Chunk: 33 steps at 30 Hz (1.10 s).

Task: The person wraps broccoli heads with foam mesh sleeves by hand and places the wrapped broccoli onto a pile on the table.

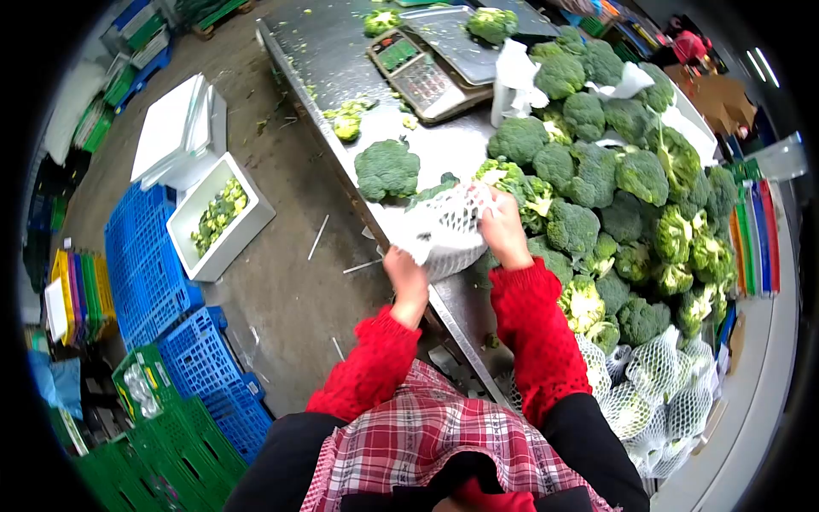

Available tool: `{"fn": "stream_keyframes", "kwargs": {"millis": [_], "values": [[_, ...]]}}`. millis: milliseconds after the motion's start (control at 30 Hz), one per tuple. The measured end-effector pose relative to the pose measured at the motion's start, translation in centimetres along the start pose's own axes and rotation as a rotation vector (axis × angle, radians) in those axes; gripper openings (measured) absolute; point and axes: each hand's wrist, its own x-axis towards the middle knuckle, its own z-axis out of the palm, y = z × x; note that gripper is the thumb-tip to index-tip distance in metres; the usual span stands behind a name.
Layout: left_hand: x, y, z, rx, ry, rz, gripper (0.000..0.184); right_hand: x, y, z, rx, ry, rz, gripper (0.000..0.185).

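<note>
Head view: two bare hands in red knit cuffs work at the edge of a metal table.
Right hand (507,229): fingers drawn together on the far right side of a white mesh net (452,235).
Left hand (406,277): somewhat blurred, fingers closed on the net's left end.
White mesh net: spread between both hands, over the table's near edge; what it encloses, I cannot tell.
Nearest broccoli: one loose head (387,169) lies just beyond the net; another shows partly behind it.
Broccoli pile (597,175): many green heads heaped to the right of the hands, some with pale stems turned up.
Netted heads (657,397): a cluster in white mesh at the lower right, below the pile.
Scale (424,77): on the table past the loose head, a broccoli head on its tray (452,38); white wrapping (515,81) stands beside it.
Metal table (334,43): grey, wet-looking, strewn with green scraps.
Open foam box (235,239): on the floor at left, holding small green and yellowish pieces.
Lidded foam box (175,132): beside it, white sheets on top.
Crates: blue ones (141,256) near the foam boxes, green ones (183,452) at lower left.
Floor (286,183): brown-grey, with scattered white strips.
</note>
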Motion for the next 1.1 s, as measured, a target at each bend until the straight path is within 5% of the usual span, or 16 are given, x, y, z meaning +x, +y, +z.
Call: {"fn": "stream_keyframes", "kwargs": {"millis": [67,100,167,367,433,500,533,567,633,700,833,867,967,1067,1100], "values": [[-1.4,3.0,-1.6,-0.137,-0.195,-0.116,0.021,-4.1,-6.1,-0.5,0.154,0.032,0.041,0.023],[-1.4,2.6,-2.3,0.063,-0.248,0.090,0.023,-5.8,-8.2,-1.3,0.175,0.062,0.120,0.024],[-3.1,6.1,-1.9,0.053,-0.490,-0.051,0.026,-8.5,-7.4,-3.5,0.286,0.065,0.249,0.049],[-5.6,5.5,-2.3,0.042,-0.624,-0.724,0.026,-20.4,-4.4,-5.0,1.140,0.238,0.519,0.024],[-6.5,3.3,-3.9,0.001,-0.643,-1.175,0.031,-23.3,-2.7,-5.5,1.290,0.226,0.655,0.023],[-9.1,1.7,-4.7,-0.137,-0.447,-1.540,0.035,-26.1,-3.6,-5.3,1.367,0.389,0.639,0.027],[-10.6,1.8,-5.4,0.159,-0.724,-1.163,0.037,-27.8,-2.5,-4.9,1.148,0.416,0.594,0.030],[-10.7,1.0,-6.4,-0.082,-0.567,-1.489,0.034,-29.6,-2.1,-4.7,1.035,0.428,0.585,0.033],[-11.0,0.1,-5.6,0.189,-0.766,-1.440,0.039,-32.1,-3.1,-4.0,0.803,0.453,0.578,0.039],[-11.8,0.4,-4.8,0.313,-0.802,-1.331,0.037,-34.5,-0.9,-5.0,1.276,0.460,0.753,0.041],[-11.6,-0.1,-2.9,0.537,-0.769,-1.193,0.037,-34.2,0.0,-4.2,1.351,0.511,0.658,0.044],[-11.2,-2.1,-3.0,0.345,-0.550,-1.271,0.037,-32.8,-0.5,-4.1,1.327,0.521,0.545,0.044],[-9.9,-3.3,-0.7,0.066,-0.551,-1.273,0.032,-29.9,-1.9,-2.7,1.537,0.765,0.518,0.032],[-8.6,-8.1,-3.8,-0.040,-0.524,-1.469,0.021,-32.6,1.4,-1.7,1.810,0.635,0.688,0.018],[-10.0,-6.1,-1.6,0.187,-0.511,-1.347,0.018,-31.9,-0.3,-1.6,1.799,0.634,0.701,0.018]]}}
